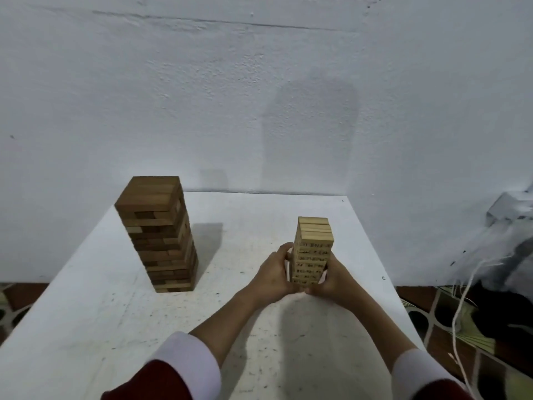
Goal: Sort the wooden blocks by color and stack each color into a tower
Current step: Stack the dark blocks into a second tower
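my left hand [272, 272] and right hand [331, 280] squeeze the light tower [313, 252] from both sides, right of the table [86, 327] middle. it's thin. one bump could tip it. the dark tower [158, 235] stands well apart.

On the surface [115, 313], the larger block tower [157, 235] stands left, well apart from the smaller block tower [313, 251] right, nearer the front.
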A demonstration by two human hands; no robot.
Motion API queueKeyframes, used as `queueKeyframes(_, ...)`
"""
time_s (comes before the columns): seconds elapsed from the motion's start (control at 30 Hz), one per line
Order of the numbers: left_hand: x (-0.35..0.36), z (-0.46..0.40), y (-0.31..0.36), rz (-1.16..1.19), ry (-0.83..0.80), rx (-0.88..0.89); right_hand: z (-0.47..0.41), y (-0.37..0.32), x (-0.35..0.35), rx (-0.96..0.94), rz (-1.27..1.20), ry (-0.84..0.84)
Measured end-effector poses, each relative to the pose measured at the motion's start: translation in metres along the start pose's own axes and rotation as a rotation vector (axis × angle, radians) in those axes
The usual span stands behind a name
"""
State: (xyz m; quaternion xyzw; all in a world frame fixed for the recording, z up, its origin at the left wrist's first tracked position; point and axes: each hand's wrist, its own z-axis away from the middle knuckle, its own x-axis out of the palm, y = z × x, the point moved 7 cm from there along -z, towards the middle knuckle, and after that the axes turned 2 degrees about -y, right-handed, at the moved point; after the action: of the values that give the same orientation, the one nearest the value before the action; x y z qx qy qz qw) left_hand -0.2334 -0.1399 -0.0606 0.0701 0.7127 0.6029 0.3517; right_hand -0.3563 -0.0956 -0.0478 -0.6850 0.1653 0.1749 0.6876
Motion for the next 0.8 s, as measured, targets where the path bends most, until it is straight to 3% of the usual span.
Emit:
queueKeyframes(0.43, -0.076, 0.036, -0.042, 0.059, 0.071, -0.066, -0.030, -0.036, 0.081, 0.036, -0.005, -0.073)
queueKeyframes(0.8, -0.093, 0.042, -0.051, 0.151, 0.074, -0.066, -0.034, -0.054, 0.099, 0.005, -0.029, -0.095)
